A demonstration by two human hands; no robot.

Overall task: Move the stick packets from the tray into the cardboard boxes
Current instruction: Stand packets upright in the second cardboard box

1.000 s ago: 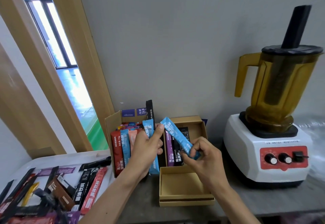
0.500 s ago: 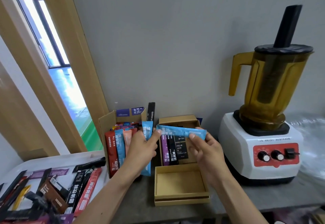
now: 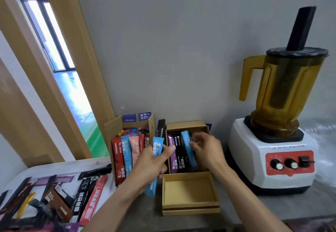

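— Blue, and held upright: gripping a blue stick packet in the left hand, fingers wrapping round its middle, just in front of the gap between the two boxes and not yet in either.

— And checking the right hand, going by the head camera alone?

— Pinching the other blue packet near its top with curled fingers, holding it leaning inside the small cardboard box, next to purple and black sticks already standing there.

— Judging how far along?

— Looking well under way, though far from finished. Seeing the tall cardboard box on the left crowded with red, blue and pink sticks. Seeing the small one partly filled, but not telling how much room remains, the right hand covering that side.

— Counting what is left?

— Not managing a count. Finding a tangled heap of loose packets, black, red, brown, purple and yellow, lying across the white tray at the lower left. Expecting many more trips, probably.

— Noting anything else on the desk?

— Spotting a shallow cardboard lid lying hollow side up in front of the small box, a black stick poking up between the boxes, and a blender standing well apart at the right.
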